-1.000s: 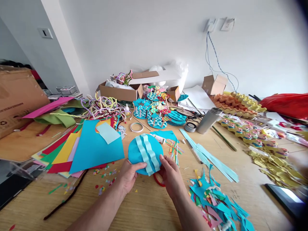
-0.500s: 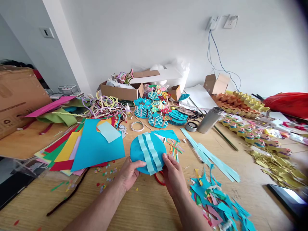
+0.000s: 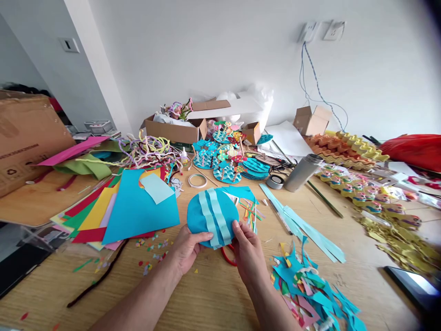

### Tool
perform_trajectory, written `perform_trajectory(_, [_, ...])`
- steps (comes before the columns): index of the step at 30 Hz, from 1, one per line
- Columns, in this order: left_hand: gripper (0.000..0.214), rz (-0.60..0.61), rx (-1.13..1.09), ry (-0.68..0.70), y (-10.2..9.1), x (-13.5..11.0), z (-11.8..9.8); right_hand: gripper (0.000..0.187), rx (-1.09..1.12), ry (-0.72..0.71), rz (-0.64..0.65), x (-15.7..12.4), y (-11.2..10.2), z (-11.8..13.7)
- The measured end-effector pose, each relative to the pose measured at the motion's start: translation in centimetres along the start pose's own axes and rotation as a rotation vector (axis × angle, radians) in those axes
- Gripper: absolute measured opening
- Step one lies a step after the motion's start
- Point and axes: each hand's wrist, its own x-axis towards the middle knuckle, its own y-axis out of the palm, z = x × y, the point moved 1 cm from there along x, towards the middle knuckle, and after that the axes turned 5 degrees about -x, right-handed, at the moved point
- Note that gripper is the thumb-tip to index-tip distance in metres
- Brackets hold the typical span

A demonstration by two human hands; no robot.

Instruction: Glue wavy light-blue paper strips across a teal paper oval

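Between my two hands I hold a round blue paper disc (image 3: 196, 214) above the wooden table. Two wavy light-blue paper strips (image 3: 220, 214) run across its face, side by side. My left hand (image 3: 190, 246) grips the lower left edge, its thumb on top near the end of the left strip. At the lower right edge, my right hand (image 3: 247, 243) pinches the disc, thumb on top and fingers beneath. Red scissor-like handles (image 3: 229, 258) show partly under the disc by my right hand; the rest is hidden.
Blue paper scraps (image 3: 310, 285) lie at right, below long light-blue strips (image 3: 303, 225). Coloured sheets (image 3: 141, 220) are stacked at left. Behind are a tape roll (image 3: 197, 180), a glue bottle (image 3: 184, 158), finished blue crafts (image 3: 227, 172) and a metal flask (image 3: 303, 172).
My left thumb has slid slightly right along the disc's lower edge, onto the end of the left strip. Both hands still hold the disc, and the view has shifted slightly.
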Motion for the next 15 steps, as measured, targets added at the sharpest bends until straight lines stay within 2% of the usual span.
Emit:
perform_trajectory(6, [0.050,-0.044,-0.001,0.032,-0.25,0.21,0.19,0.040,-0.085,-0.010,-0.006,-0.11,0.21,0.09])
perform_trajectory(10, [0.053,-0.064,0.008,0.055,-0.03,0.06,0.02,0.038,-0.059,-0.003,0.006,0.01,0.12,-0.03])
perform_trajectory(15, [0.053,-0.044,-0.004,0.044,0.13,-0.09,-0.10,0.039,-0.068,-0.001,-0.020,0.12,-0.07,-0.22])
